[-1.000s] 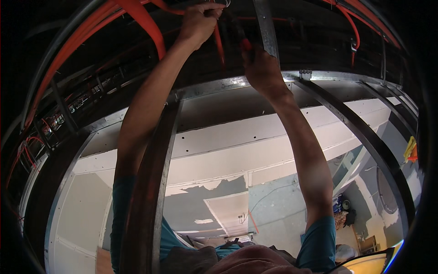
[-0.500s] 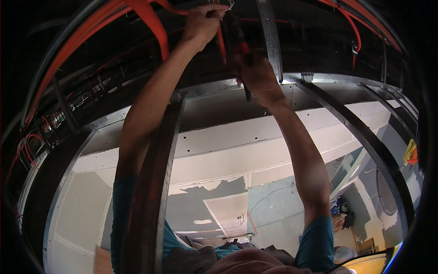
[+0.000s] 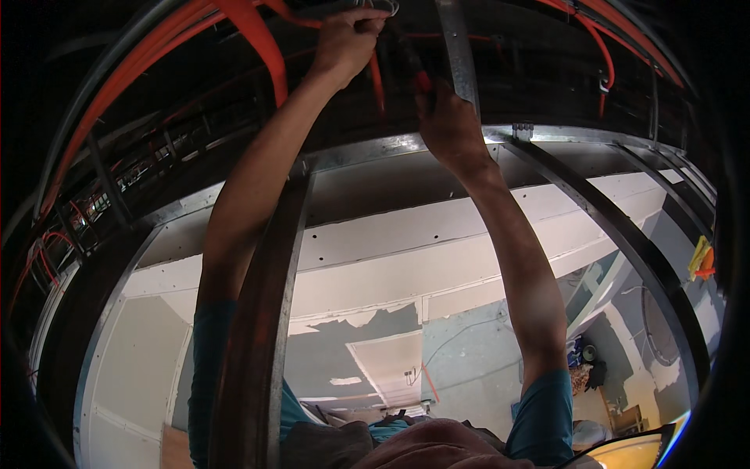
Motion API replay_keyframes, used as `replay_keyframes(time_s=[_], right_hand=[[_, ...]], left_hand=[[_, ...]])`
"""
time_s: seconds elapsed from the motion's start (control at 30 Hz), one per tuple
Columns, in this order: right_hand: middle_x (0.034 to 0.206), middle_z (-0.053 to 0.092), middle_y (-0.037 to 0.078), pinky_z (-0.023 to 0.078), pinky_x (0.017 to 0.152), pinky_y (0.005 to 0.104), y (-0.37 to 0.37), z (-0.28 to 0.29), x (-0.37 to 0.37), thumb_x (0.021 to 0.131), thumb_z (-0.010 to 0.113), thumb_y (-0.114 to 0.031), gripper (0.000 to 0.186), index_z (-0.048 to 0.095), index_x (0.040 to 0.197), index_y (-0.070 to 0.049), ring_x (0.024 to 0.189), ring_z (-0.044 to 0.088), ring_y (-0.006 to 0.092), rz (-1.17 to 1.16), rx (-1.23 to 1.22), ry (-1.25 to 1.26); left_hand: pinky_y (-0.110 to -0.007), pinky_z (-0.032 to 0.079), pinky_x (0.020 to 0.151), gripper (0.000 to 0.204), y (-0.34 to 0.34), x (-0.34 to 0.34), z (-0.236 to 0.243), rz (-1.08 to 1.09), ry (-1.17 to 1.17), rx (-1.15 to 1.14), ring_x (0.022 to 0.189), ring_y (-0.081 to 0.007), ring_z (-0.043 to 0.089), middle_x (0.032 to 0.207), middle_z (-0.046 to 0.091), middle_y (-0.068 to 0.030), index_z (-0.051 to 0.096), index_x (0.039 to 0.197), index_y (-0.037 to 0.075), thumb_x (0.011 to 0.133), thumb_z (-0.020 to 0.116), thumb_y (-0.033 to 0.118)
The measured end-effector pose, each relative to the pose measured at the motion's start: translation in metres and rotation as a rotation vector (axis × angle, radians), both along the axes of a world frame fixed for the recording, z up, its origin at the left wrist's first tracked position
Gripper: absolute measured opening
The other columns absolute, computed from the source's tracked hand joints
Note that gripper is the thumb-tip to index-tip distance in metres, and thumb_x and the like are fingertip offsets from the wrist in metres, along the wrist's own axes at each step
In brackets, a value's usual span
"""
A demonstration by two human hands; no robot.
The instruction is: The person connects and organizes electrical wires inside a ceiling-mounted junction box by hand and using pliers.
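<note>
High up at the top edge, my left hand (image 3: 348, 48) is closed in a pinch on thin white wires (image 3: 392, 8), whose ends run partly out of the picture. Just to its right and lower, my right hand (image 3: 453, 129) is wrapped around a dark tool with a red-and-black grip (image 3: 423, 81), apparently pliers. Their dark jaws point up toward the wires and are hard to make out against the black background. An orange conduit (image 3: 376, 82) hangs between the two hands.
Metal ceiling channels (image 3: 375, 148) cross in front of me, with a steel strut (image 3: 459, 59) beside my right hand. Thick orange conduits (image 3: 262, 47) run at upper left, others at upper right. A long dark channel (image 3: 269, 313) passes beside my left arm. Below are unfinished plasterboard walls (image 3: 391, 273).
My right hand has shifted slightly to the right and turned, and the lower handle end no longer shows beneath it. My left hand stays nearly still on the wires.
</note>
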State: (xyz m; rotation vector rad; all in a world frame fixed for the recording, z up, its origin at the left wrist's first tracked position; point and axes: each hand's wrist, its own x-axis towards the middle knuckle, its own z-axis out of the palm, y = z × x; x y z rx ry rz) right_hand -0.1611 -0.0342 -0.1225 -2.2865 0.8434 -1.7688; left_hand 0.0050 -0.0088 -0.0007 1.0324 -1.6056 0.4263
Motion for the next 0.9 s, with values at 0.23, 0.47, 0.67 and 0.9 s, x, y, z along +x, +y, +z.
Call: replay_keyframes(time_s=[0.23,0.47,0.67,0.9], right_hand=[[0.079,0.067,0.017,0.053,0.064,0.0443,-0.002,-0.002,0.01,0.103,0.054,-0.026,0.025,0.058,0.113,-0.004,0.072,0.069,0.0319,0.156,0.16,-0.091],[0.076,0.061,0.009,0.052,0.058,0.0343,-0.009,-0.006,0.013,0.103,0.055,-0.026,0.025,0.057,0.116,-0.005,0.064,0.062,0.018,0.33,0.151,-0.082],[0.091,0.068,0.028,0.056,0.08,0.0546,0.006,-0.002,0.006,0.102,0.054,-0.029,0.032,0.056,0.124,-0.006,0.088,0.068,0.0466,0.001,0.063,-0.006],[0.096,0.069,0.03,0.054,0.079,0.0574,-0.001,-0.003,0.005,0.102,0.052,-0.027,0.031,0.054,0.124,-0.004,0.094,0.067,0.0485,0.069,0.059,-0.015]], left_hand=[[-0.029,0.049,0.086,0.024,0.001,-0.001,0.001,-0.035,0.064,0.037,0.098,-0.0128,0.063,0.105,0.071,-0.0044,0.074,0.119,0.008,0.1,0.065,0.019],[-0.029,0.049,0.086,0.022,-0.017,0.02,0.004,-0.071,0.024,-0.015,0.097,-0.0127,0.063,0.103,0.071,-0.005,0.074,0.117,0.007,0.099,0.065,0.017],[-0.029,0.049,0.087,0.022,-0.017,0.019,0.003,-0.055,-0.012,-0.033,0.097,-0.0127,0.063,0.103,0.071,-0.0049,0.074,0.118,0.007,0.1,0.065,0.016],[-0.03,0.049,0.084,0.023,-0.008,0.01,0.004,-0.018,-0.02,-0.022,0.096,-0.0124,0.063,0.101,0.072,-0.0051,0.074,0.118,0.009,0.1,0.064,0.019]])
